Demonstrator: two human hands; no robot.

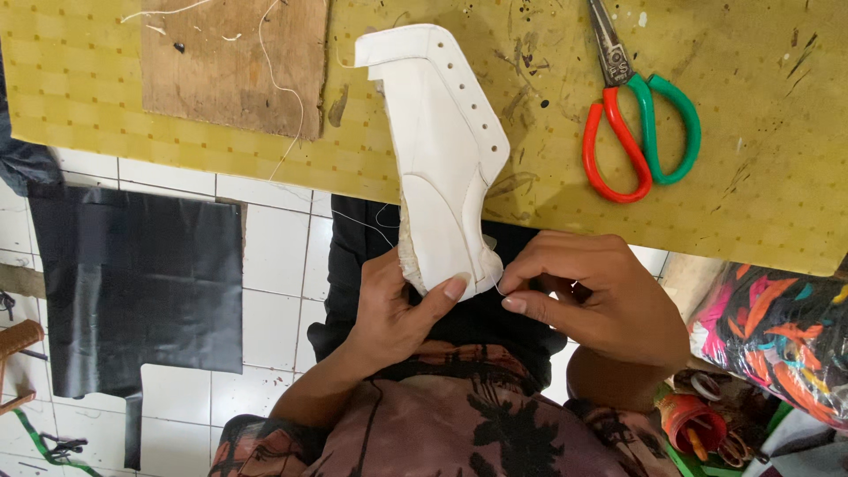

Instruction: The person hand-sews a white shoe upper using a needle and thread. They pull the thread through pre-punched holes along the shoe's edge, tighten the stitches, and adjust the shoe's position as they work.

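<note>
Your left hand (pixel 397 305) grips the white shoe upper (pixel 446 155) at its lower end, fingers closed around it; your right hand (pixel 587 296) pinches thread beside it. Scissors (pixel 640 124) lie right of the upper

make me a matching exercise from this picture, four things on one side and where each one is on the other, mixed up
Things:
1. scissors
2. white shoe upper
3. wooden board
4. black sheet

Places:
A. on the tiled floor
B. top left of the yellow table
C. held at its lower end by the left hand and right hand
D. top right of the yellow table

Pairs: 1-D, 2-C, 3-B, 4-A
</note>
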